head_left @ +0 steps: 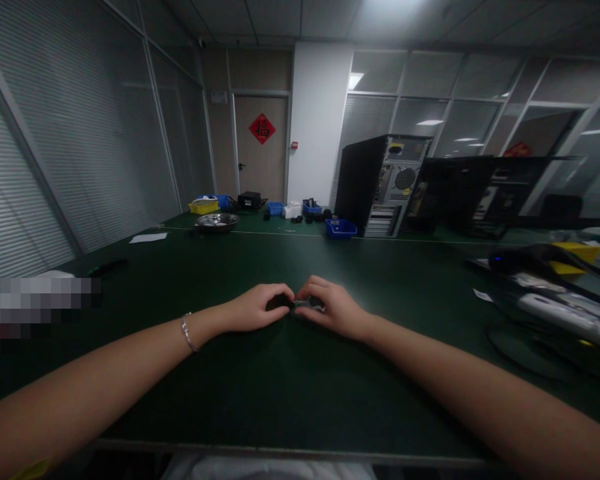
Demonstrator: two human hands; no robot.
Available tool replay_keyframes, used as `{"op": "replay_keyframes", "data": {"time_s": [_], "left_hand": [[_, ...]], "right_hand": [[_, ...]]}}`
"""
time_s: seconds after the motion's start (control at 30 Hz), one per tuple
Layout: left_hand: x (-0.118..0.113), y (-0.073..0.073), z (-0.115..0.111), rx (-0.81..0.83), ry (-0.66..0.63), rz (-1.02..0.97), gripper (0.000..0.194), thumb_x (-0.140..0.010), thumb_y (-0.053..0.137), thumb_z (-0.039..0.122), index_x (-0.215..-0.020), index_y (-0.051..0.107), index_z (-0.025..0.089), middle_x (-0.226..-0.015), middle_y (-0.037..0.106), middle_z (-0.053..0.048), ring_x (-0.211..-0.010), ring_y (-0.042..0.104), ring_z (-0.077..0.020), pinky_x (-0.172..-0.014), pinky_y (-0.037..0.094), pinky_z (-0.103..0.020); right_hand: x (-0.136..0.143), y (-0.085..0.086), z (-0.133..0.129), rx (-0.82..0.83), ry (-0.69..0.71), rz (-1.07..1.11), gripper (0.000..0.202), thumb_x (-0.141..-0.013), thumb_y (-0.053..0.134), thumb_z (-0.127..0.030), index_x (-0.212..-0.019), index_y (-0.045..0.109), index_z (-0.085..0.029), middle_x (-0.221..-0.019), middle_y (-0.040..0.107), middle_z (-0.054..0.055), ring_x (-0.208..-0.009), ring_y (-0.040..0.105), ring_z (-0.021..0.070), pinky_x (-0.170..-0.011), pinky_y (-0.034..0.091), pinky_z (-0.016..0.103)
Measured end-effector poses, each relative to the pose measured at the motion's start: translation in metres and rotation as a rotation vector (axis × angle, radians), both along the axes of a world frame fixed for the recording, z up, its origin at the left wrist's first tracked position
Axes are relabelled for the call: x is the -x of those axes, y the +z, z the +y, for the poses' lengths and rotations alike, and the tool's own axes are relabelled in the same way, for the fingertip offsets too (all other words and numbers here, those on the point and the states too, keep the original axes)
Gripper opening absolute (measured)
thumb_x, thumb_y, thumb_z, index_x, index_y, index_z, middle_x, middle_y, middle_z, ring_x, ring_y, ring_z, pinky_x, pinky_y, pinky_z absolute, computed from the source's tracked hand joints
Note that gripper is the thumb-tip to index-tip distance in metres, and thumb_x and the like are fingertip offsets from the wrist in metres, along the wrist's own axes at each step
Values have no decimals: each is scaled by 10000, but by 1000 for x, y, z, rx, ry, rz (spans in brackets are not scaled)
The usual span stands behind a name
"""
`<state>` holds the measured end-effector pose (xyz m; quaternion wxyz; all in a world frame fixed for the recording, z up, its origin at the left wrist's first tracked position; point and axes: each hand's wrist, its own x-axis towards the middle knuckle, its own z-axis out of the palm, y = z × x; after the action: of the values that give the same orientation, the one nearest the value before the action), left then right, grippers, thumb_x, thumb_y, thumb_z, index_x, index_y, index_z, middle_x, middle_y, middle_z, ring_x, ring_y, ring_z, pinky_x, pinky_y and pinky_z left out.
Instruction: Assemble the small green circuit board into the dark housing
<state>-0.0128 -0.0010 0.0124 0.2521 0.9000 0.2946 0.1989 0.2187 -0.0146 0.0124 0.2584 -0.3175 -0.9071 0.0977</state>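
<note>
- Small glinting piece (303, 304): at the fingertips of both hands, over the middle of the table, nearer its front edge than its far end; too small and blurred to identify further.
- Green-topped table (290, 387): it spreads beneath both arms.
- Black computer tower (380, 187): upright on the table's far right part, its ported back panel showing.
- Right arm (445, 373): slants in from the table's front right corner to its middle, wrist nearly straight.
- Left arm (115, 373): slants in from the table's front left side, mirroring the other.
- Round metal dish (217, 228): on the table's far left part.
- Right hand (340, 310): fingers curled, thumb below and index finger above, their tips nearly meeting with the piece pinched between; a narrow gap shows behind the tips.
- Left hand (257, 308): thumb and index finger bent into a narrow C, tips almost together beside the right fingertips at the table's middle; whether they grip the piece I cannot tell.
- Silver-coloured bracelet (189, 333): around the left wrist, above the table's left half.
</note>
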Motion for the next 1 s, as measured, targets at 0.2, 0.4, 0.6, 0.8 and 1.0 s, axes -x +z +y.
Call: {"op": "replay_keyframes", "data": {"time_s": [0.2, 0.4, 0.6, 0.8, 1.0], "left_hand": [[1, -4, 5, 92, -3, -88, 305, -917, 480, 242, -1197, 594, 202, -1174, 636, -68, -1061, 577, -213, -924, 445, -340], [-1, -8, 5, 178, 5, -179, 350, -852, 598, 245, -1196, 567, 192, -1167, 610, -79, -1041, 580, -204, -937, 453, -373], [-3, -7, 3, 193, 34, -225, 507, -714, 753, 302, -1161, 541, 192, -1103, 582, -60, -936, 571, -185, -853, 489, -362], [-3, -4, 1, 57, 41, -175, 474, -710, 756, 340, -1122, 571, 198, -1099, 567, -60, -935, 559, -196, -828, 485, -350], [-5, -4, -1, 14, 26, -172, 518, -711, 757, 328, -1164, 538, 202, -1118, 554, -67, -930, 556, -200, -806, 492, -341]], "right_hand": [[-1, -3, 4, 0, -62, 41, 204, -864, 616, -318, -1025, 628, -193, -976, 583, 54, -823, 584, 158, -701, 467, 270], [0, -6, 6, -2, -92, 80, 199, -859, 623, -313, -1019, 631, -195, -963, 586, 51, -803, 579, 156, -682, 461, 264], [2, -1, 1, 28, -44, 63, 202, -863, 622, -309, -1023, 632, -185, -967, 580, 53, -810, 572, 158, -683, 458, 266], [3, 1, 0, 35, -43, 73, 202, -851, 639, -314, -1005, 630, -184, -957, 579, 51, -800, 570, 158, -675, 459, 267], [6, 3, -3, 16, -27, 60, 202, -850, 641, -315, -1006, 627, -187, -972, 578, 51, -814, 578, 157, -688, 463, 263]]}}
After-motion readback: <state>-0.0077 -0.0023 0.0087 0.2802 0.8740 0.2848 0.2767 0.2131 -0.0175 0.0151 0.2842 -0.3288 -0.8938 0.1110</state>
